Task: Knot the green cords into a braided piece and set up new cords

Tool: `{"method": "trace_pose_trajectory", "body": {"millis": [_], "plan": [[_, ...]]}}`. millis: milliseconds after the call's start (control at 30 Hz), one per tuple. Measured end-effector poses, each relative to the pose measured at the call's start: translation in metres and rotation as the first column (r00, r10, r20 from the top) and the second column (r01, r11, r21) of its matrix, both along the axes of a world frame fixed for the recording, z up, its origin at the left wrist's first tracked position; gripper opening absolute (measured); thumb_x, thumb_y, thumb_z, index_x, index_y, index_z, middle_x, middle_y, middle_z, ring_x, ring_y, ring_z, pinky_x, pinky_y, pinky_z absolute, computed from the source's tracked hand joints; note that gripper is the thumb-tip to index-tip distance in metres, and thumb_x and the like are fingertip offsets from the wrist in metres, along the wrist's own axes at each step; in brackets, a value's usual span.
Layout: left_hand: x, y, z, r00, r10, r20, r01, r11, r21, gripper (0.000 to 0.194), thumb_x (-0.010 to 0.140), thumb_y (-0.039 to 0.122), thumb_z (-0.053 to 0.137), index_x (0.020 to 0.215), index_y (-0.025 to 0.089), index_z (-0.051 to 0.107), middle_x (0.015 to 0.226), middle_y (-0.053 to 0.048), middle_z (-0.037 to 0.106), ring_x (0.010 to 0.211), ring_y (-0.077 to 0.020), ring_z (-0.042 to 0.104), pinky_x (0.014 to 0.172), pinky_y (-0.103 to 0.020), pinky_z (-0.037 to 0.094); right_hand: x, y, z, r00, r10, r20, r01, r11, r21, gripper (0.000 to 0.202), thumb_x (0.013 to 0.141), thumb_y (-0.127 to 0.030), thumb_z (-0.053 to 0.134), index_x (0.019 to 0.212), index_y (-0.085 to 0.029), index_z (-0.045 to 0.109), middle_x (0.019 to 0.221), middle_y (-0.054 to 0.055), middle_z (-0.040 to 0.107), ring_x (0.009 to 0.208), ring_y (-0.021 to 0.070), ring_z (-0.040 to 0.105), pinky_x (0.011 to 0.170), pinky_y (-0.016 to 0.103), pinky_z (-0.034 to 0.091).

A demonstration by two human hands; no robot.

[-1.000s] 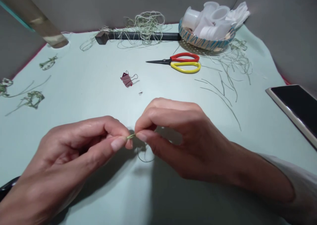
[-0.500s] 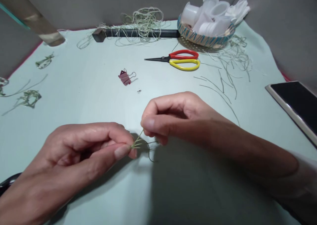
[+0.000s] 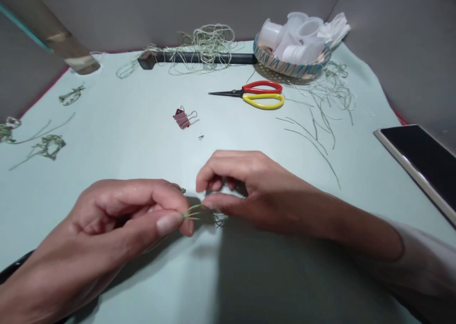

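Threads (image 3: pixel 191 214), thin, green and soft-looking, fan out low in the middle of the frame from the bare left hand (image 3: pixel 121 222), whose thumb and finger pinch them tight, likely so they don't slip or mix. Just beside them, the bare right hand (image 3: pixel 252 186) has its thumb and pointing finger apart, maybe to leave room for one thin end, but I can't tell if its thumb touches one. Farther up, red-and-yellow-handled scissors (image 3: pixel 239 93) lie with their black blades pointing left, and at the top a long black bar (image 3: pixel 245 59), perhaps a weight, lies under tangled pale string (image 3: pixel 213 41).
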State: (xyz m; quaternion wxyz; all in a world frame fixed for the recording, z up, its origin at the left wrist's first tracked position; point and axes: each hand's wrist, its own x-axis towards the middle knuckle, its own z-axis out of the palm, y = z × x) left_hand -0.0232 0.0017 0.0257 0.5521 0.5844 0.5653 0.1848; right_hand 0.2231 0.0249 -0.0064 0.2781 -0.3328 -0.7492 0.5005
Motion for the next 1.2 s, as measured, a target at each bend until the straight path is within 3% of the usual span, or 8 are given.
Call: {"method": "trace_pose_trajectory", "body": {"millis": [100,167,333,567,733,900,1100,1200], "plan": [[0.006,0.002,0.003,0.997,0.020,0.068,-0.020,1.000,0.010,0.032,0.079,0.054,0.088,0.060,0.029,0.080,0.054,-0.001,0.058,0.050,-0.0150,0.047,0.044,-0.027,0.033,0.001,-0.002,0.005,0.978,-0.198,-0.071,0.199,0.980,0.016,0.008,0.096,-0.018,0.066,0.089,-0.020,0.070,0.099,0.001,0.074,0.089,0.0139,0.063,0.081,0.027,0.047],[0.010,0.001,0.004,0.997,0.043,0.060,-0.043,0.999,0.005,0.029,0.076,0.052,0.089,0.060,0.030,0.080,0.054,-0.001,0.057,0.051,-0.0149,0.045,0.045,-0.028,0.031,0.002,-0.004,0.009,0.959,-0.250,-0.134,0.251,0.968,-0.008,0.013,0.099,-0.021,0.065,0.087,-0.020,0.070,0.096,0.000,0.074,0.089,0.0140,0.066,0.080,0.027,0.048],[0.021,-0.006,0.012,0.975,0.217,-0.041,-0.220,0.973,-0.072,0.026,0.064,0.049,0.090,0.054,0.029,0.077,0.055,0.001,0.055,0.057,-0.0135,0.040,0.053,-0.029,0.028,-0.001,-0.008,0.013,0.973,-0.131,-0.188,0.120,0.990,-0.072,0.018,0.097,-0.026,0.079,0.082,-0.020,0.070,0.092,-0.001,0.075,0.088,0.0133,0.067,0.082,0.026,0.051],[0.025,-0.008,0.014,0.969,0.240,-0.055,-0.244,0.967,-0.076,0.025,0.065,0.051,0.091,0.058,0.030,0.080,0.058,0.001,0.060,0.058,-0.0137,0.044,0.055,-0.031,0.030,-0.002,-0.011,0.013,0.964,-0.139,-0.228,0.087,0.971,-0.222,0.018,0.094,-0.016,0.076,0.079,-0.020,0.067,0.080,-0.004,0.070,0.074,0.0113,0.061,0.065,0.025,0.045],[0.022,-0.007,0.011,0.975,0.218,-0.033,-0.220,0.973,-0.063,0.026,0.065,0.052,0.093,0.059,0.030,0.080,0.060,-0.001,0.062,0.061,-0.0159,0.046,0.056,-0.032,0.034,0.000,-0.011,0.014,0.950,-0.166,-0.263,0.076,0.944,-0.322,0.020,0.099,-0.020,0.072,0.080,-0.019,0.066,0.077,-0.005,0.063,0.074,0.0095,0.056,0.068,0.023,0.046],[0.021,-0.006,0.011,0.976,0.213,-0.055,-0.215,0.975,-0.056,0.026,0.065,0.052,0.091,0.057,0.030,0.079,0.057,0.000,0.057,0.057,-0.0143,0.040,0.054,-0.032,0.028,-0.002,-0.010,0.015,0.975,-0.099,-0.201,0.043,0.963,-0.265,0.024,0.090,-0.013,0.079,0.075,-0.020,0.062,0.080,-0.004,0.067,0.075,0.0105,0.057,0.071,0.024,0.047],[0.021,-0.006,0.012,0.978,0.187,-0.094,-0.192,0.980,-0.049,0.029,0.067,0.055,0.087,0.057,0.029,0.078,0.058,-0.001,0.059,0.058,-0.0155,0.042,0.056,-0.033,0.026,0.002,-0.008,0.010,0.972,-0.091,-0.218,0.024,0.956,-0.292,0.011,0.096,-0.020,0.076,0.087,-0.019,0.070,0.085,-0.004,0.068,0.079,0.0103,0.060,0.071,0.022,0.046],[0.019,-0.008,0.013,0.976,0.194,-0.100,-0.201,0.977,-0.071,0.028,0.066,0.054,0.088,0.058,0.029,0.077,0.057,0.000,0.056,0.057,-0.0141,0.037,0.055,-0.033,0.022,0.002,-0.008,0.009,0.980,-0.062,-0.187,0.016,0.970,-0.241,0.014,0.095,-0.017,0.076,0.084,-0.018,0.068,0.086,-0.003,0.069,0.080,0.0102,0.059,0.075,0.023,0.047]]}}
